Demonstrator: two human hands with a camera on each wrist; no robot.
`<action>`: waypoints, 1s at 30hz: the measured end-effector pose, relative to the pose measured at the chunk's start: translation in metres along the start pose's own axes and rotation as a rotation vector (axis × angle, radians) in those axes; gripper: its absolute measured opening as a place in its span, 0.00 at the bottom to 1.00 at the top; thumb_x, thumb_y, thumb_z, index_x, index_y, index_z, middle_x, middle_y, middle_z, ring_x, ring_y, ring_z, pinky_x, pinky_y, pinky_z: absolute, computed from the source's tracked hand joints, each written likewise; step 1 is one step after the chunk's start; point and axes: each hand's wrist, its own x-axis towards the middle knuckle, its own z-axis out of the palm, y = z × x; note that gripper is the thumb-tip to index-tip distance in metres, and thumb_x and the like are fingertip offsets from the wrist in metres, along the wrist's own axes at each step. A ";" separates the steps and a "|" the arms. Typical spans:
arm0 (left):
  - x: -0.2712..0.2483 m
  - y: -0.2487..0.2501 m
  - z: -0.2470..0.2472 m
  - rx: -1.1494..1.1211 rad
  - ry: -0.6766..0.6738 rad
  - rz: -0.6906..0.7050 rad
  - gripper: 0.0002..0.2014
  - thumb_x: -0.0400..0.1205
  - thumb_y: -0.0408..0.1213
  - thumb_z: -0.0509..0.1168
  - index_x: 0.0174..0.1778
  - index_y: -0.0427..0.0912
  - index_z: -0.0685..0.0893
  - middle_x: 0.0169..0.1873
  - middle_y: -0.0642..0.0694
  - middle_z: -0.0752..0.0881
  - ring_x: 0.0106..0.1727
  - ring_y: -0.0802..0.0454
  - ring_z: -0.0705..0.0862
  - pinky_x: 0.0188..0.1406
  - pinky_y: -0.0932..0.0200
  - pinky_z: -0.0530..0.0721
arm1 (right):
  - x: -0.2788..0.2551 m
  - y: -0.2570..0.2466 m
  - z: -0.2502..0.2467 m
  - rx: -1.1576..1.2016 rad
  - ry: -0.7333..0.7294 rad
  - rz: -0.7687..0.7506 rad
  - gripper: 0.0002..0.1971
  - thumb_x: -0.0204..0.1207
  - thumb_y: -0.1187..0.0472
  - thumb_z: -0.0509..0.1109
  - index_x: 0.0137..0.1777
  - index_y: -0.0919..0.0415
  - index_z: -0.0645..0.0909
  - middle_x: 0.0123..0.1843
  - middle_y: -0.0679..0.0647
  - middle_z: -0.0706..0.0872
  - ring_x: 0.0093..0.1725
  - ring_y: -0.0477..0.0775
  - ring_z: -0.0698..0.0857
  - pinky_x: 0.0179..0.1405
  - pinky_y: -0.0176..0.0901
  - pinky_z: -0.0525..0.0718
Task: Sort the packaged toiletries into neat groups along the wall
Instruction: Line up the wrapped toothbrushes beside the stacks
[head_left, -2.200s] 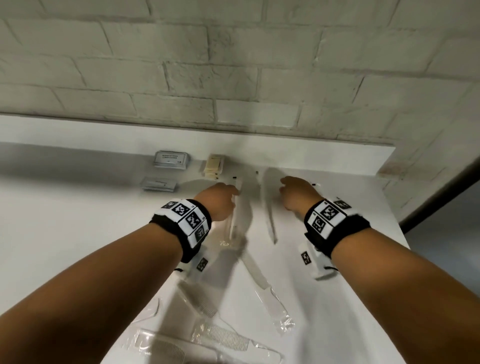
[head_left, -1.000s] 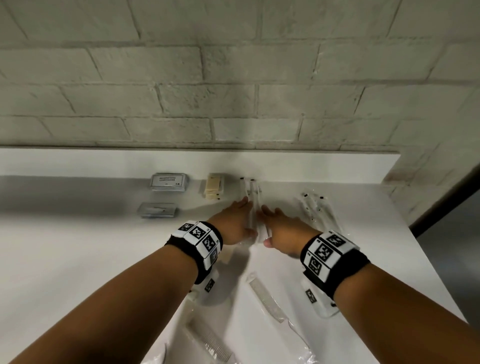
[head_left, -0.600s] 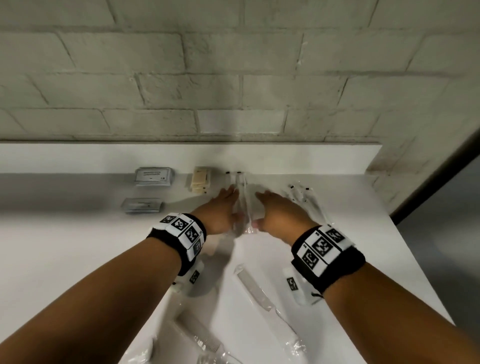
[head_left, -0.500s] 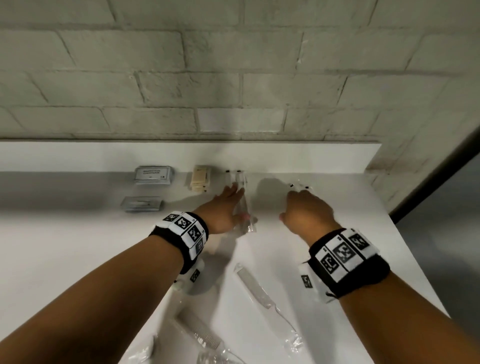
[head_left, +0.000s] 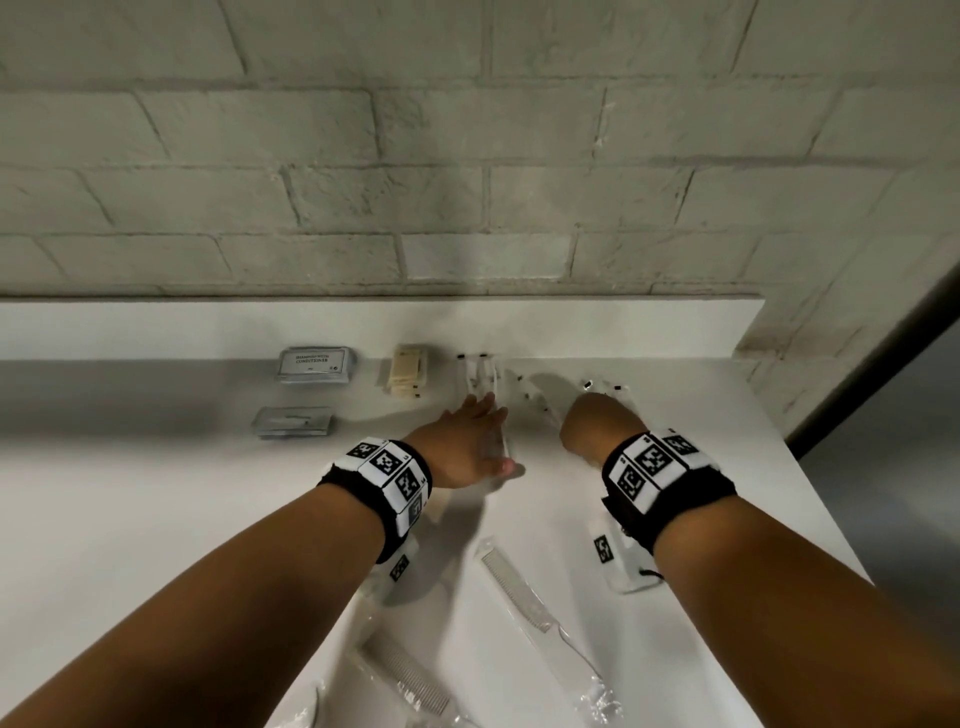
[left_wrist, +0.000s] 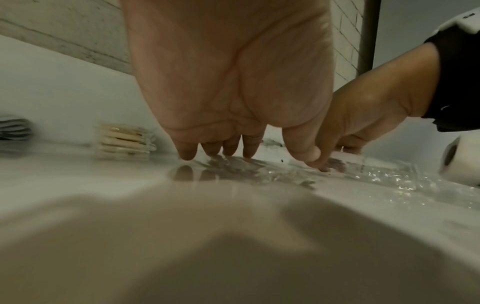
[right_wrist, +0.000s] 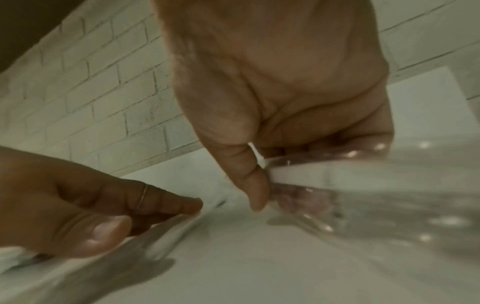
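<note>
Clear-wrapped toothbrushes (head_left: 480, 376) lie by the wall; my left hand (head_left: 483, 410) rests on them with straight fingers (left_wrist: 185, 152) touching the wrap (left_wrist: 233, 166). A second bunch of wrapped toothbrushes (head_left: 602, 387) lies to the right. My right hand (head_left: 592, 415) is curled over it, and in the right wrist view its thumb and fingers (right_wrist: 255, 185) pinch a white toothbrush in clear wrap (right_wrist: 306, 173). A beige packet stack (head_left: 408, 371) and two grey sachet piles (head_left: 317, 365) (head_left: 293, 422) sit further left.
Wrapped white combs (head_left: 519, 592) (head_left: 410, 675) lie loose on the white counter (head_left: 156, 493) near me. A low white ledge (head_left: 649, 327) and a brick wall (head_left: 467, 156) bound the far side. The counter's right edge (head_left: 831, 519) drops off.
My right hand has left the middle toothbrushes, moved right to the other bunch and closed on a wrapped toothbrush. My left hand stays flat on the middle ones.
</note>
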 end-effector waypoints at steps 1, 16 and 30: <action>0.000 0.000 0.000 -0.001 -0.002 -0.002 0.44 0.81 0.64 0.55 0.85 0.46 0.44 0.85 0.45 0.41 0.85 0.45 0.40 0.83 0.39 0.47 | -0.004 -0.006 -0.007 0.068 0.026 0.022 0.27 0.79 0.58 0.58 0.79 0.59 0.64 0.80 0.62 0.69 0.81 0.59 0.65 0.79 0.52 0.62; 0.009 -0.009 0.006 -0.033 0.012 0.004 0.46 0.78 0.68 0.57 0.85 0.48 0.45 0.85 0.46 0.41 0.85 0.45 0.39 0.83 0.38 0.47 | 0.002 -0.026 -0.006 0.363 0.108 -0.052 0.25 0.72 0.57 0.70 0.70 0.59 0.72 0.66 0.63 0.80 0.65 0.66 0.79 0.64 0.53 0.80; 0.006 -0.006 0.004 -0.048 0.075 -0.020 0.47 0.80 0.63 0.58 0.85 0.42 0.42 0.84 0.42 0.39 0.85 0.43 0.41 0.83 0.39 0.48 | 0.008 -0.025 -0.003 0.372 0.138 -0.194 0.24 0.76 0.67 0.64 0.72 0.53 0.75 0.70 0.55 0.82 0.71 0.55 0.78 0.67 0.40 0.74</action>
